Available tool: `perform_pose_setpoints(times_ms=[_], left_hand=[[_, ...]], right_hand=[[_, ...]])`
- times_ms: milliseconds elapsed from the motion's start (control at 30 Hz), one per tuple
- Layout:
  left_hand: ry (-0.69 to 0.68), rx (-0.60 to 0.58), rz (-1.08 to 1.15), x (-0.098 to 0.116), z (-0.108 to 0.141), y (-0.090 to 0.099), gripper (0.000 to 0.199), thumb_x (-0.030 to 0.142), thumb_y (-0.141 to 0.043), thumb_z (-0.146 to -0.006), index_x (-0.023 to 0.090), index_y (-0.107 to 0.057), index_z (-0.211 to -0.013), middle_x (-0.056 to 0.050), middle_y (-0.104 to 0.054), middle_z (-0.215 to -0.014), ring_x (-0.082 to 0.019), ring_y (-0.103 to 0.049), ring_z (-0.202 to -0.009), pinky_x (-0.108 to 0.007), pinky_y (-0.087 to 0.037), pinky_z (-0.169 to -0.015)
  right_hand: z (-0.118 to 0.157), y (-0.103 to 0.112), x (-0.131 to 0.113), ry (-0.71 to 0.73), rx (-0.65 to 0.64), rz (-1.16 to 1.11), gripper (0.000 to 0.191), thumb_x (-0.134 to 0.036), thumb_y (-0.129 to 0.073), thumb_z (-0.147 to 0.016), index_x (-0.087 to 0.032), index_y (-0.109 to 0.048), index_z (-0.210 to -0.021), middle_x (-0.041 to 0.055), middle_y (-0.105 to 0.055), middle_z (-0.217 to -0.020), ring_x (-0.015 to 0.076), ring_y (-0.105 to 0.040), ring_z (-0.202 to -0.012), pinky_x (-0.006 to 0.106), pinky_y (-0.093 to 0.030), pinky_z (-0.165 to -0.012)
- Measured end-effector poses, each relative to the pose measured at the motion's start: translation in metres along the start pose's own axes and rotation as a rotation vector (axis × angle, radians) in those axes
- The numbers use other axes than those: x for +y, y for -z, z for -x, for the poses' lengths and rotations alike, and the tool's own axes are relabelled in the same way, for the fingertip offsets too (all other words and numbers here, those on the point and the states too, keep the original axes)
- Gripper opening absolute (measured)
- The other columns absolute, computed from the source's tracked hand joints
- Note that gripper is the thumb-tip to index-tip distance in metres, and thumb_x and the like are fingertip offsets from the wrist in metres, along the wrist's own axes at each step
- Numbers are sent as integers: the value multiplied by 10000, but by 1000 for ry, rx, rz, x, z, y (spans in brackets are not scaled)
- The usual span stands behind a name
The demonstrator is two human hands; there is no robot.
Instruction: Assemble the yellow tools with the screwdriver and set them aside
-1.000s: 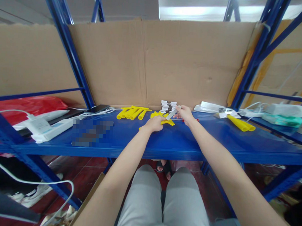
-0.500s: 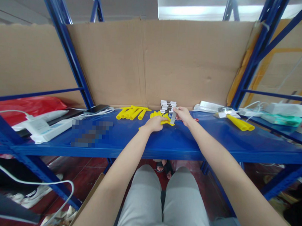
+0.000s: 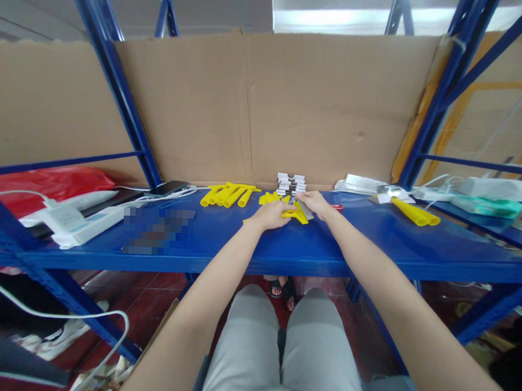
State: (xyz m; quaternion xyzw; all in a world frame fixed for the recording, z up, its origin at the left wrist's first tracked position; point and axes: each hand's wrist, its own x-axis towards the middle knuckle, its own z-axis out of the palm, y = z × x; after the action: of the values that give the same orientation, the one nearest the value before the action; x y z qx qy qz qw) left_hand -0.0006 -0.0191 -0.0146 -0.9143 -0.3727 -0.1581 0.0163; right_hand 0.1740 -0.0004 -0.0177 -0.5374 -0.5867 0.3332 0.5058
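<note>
My left hand [image 3: 270,215] is closed around a yellow plastic scraper head [image 3: 301,215], whose flared end points right, low over the blue shelf. In my right hand [image 3: 313,202] is a flat grey metal blade [image 3: 305,209], pinched by the fingers and held against the flared end. Whether the blade sits inside the yellow part or only touches it, I cannot tell. Several more yellow plastic pieces [image 3: 268,197] lie just behind my left hand. A stack of small white boxes [image 3: 291,180] stands behind both hands. Beside my right hand lies a red object [image 3: 336,207], partly hidden.
Several yellow tubular handles [image 3: 229,195] lie left of my hands. More yellow tubes [image 3: 413,212] lie at the right beside clear plastic packaging [image 3: 388,192]. A white power strip [image 3: 90,225] with cables and a dark phone [image 3: 169,188] are at the left. A cardboard sheet [image 3: 325,106] closes off the back.
The blade has tilted from nearly upright to a flatter slant across the scraper head's flared end. The scraper head and my left hand have shifted slightly right.
</note>
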Motion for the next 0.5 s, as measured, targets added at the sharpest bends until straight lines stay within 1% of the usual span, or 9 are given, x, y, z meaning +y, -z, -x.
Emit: perform_pose_setpoints(times_ms=[100,300,433,500], left_hand=[[-11,13,-21,1,0,-1,425,229,-531,-887,273,-615,-1302,-30,-652,-1295,-222,-599,-1173,-346,-464,-1005],[1,50,-79,0,-1,-4,474,257,-505,-930,313,-506,-1400,-58,-598,-1351,-226,-566,-1213,-388,-437,-1033],[-6,45,-142,2,-1,-3,481,244,-466,-949,317,-475,-1425,-83,-554,-1383,-241,-522,-1268,-396,-410,-1053],[-15,41,-154,4,0,-3,476,240,-446,-956,313,-476,-1426,-97,-560,-1352,-245,-540,-1239,-391,-420,-1037]], right_hand=[[-4,-3,4,9,34,13,225,-229,-648,-786,-155,-614,-576,-36,-544,-498,89,-423,-475,211,-352,-489],[-12,-7,8,126,101,-52,61,-170,-644,-711,-168,-632,-650,-30,-625,-632,106,-531,-594,230,-450,-638],[-14,-7,11,176,105,-31,40,-184,-616,-713,-172,-629,-677,-33,-610,-632,109,-526,-603,226,-445,-627],[-14,-7,12,193,117,-35,60,-206,-601,-723,-174,-616,-673,-31,-601,-627,113,-522,-605,224,-437,-609]])
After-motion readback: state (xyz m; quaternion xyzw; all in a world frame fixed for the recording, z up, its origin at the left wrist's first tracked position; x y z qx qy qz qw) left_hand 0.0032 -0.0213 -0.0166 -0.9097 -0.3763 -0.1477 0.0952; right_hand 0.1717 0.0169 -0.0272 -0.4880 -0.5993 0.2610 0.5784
